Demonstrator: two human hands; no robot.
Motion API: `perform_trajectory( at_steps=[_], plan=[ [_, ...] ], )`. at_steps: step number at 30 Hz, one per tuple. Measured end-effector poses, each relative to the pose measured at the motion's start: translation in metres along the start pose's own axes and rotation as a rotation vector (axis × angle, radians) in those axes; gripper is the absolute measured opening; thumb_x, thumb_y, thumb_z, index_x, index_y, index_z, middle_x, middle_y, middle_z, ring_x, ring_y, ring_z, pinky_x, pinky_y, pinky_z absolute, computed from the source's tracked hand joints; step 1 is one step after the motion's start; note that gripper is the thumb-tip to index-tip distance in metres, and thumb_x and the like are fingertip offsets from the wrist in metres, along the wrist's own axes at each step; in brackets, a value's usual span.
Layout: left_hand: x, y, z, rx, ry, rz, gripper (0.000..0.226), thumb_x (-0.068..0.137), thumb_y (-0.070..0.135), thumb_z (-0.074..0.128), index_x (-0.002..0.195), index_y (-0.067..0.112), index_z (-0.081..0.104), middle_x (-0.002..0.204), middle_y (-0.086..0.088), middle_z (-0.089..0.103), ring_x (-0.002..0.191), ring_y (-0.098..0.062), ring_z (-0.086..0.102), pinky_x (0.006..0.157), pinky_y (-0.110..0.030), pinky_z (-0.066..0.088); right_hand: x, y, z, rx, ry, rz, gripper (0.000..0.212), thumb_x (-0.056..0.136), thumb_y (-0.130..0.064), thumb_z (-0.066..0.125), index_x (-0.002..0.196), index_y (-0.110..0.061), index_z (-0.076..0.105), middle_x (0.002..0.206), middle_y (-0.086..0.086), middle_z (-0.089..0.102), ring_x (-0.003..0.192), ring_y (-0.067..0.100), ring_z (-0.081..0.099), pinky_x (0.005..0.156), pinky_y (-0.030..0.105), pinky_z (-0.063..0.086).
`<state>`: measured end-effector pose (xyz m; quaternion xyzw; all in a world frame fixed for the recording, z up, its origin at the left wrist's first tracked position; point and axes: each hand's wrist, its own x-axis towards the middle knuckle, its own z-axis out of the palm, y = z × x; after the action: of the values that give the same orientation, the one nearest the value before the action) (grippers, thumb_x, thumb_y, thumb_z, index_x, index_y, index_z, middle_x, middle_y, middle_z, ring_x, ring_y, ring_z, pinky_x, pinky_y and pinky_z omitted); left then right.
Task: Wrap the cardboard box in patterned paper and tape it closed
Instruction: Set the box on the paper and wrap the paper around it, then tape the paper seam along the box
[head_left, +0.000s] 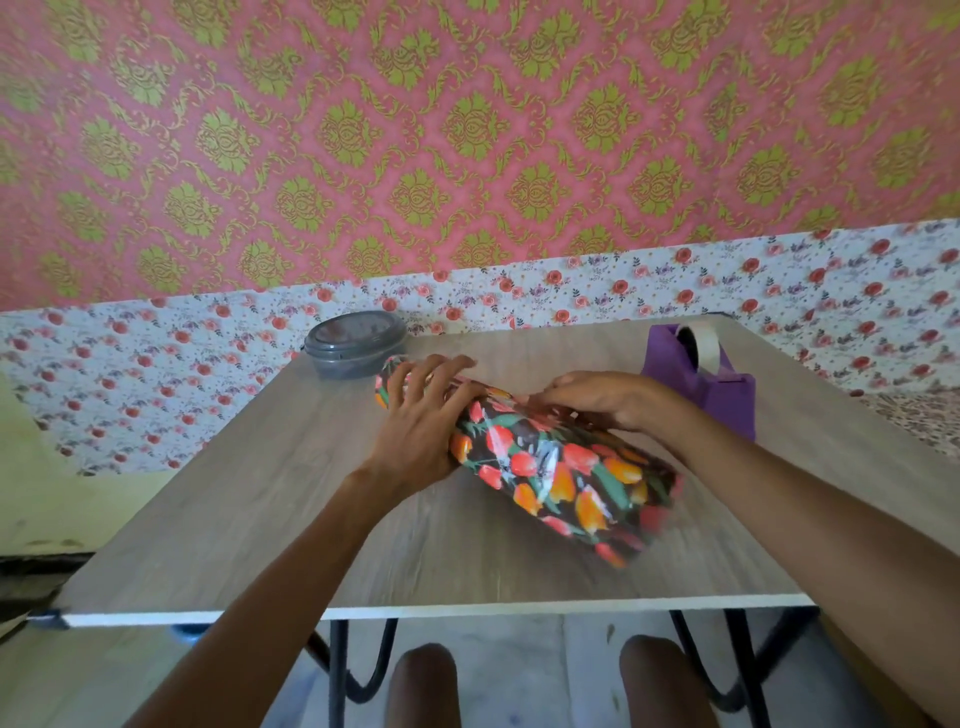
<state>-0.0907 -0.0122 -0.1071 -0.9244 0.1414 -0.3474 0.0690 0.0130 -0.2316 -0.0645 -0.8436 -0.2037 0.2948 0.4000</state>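
A box wrapped in dark paper with red and orange tulips (550, 478) lies diagonally on the wooden table (260, 499); no bare cardboard shows. My left hand (421, 421) presses flat on its far left part, fingers spread over the paper. My right hand (597, 397) rests along the upper far edge, fingers curled onto the paper. The near right end of the parcel is blurred. A purple tape dispenser (701, 379) with a roll of tape stands just behind my right hand.
A grey round lidded container (353, 345) sits at the table's far left corner. Flowered and pink damask wallpaper covers the wall behind. My knees and the black table legs show below the near edge.
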Motion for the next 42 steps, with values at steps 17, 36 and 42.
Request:
perform_trajectory(
  at_steps=[17, 36, 42],
  plan=[
    [0.03, -0.02, -0.034, -0.881, -0.554, -0.611, 0.027, 0.095, 0.031, 0.063, 0.12, 0.022, 0.064, 0.122, 0.006, 0.057, 0.108, -0.01, 0.057, 0.076, -0.017, 0.043, -0.013, -0.004, 0.061, 0.653, 0.201, -0.08, 0.023, 0.074, -0.006, 0.084, 0.092, 0.001, 0.072, 0.07, 0.01, 0.072, 0.054, 0.014, 0.067, 0.051, 0.021, 0.056],
    [0.073, 0.015, -0.038, -0.396, -0.834, -0.145, 0.038, 0.101, 0.032, 0.048, 0.137, 0.02, 0.052, 0.134, -0.011, 0.049, 0.121, -0.031, 0.049, 0.104, -0.043, 0.039, -0.015, 0.024, 0.001, -0.92, 0.469, -0.489, 0.08, 0.069, -0.079, 0.063, 0.128, -0.024, 0.062, 0.117, -0.002, 0.069, 0.11, 0.021, 0.062, 0.086, 0.033, 0.045],
    [0.048, 0.026, -0.025, -0.308, -0.613, -0.153, 0.063, 0.087, 0.035, 0.07, 0.143, 0.023, 0.044, 0.131, -0.004, 0.053, 0.114, -0.022, 0.053, 0.093, -0.036, 0.045, -0.018, 0.037, 0.007, -0.889, 0.637, -0.566, 0.083, 0.062, -0.091, 0.052, 0.108, -0.026, 0.072, 0.088, -0.002, 0.073, 0.081, 0.018, 0.066, 0.065, 0.028, 0.047]
  ],
)
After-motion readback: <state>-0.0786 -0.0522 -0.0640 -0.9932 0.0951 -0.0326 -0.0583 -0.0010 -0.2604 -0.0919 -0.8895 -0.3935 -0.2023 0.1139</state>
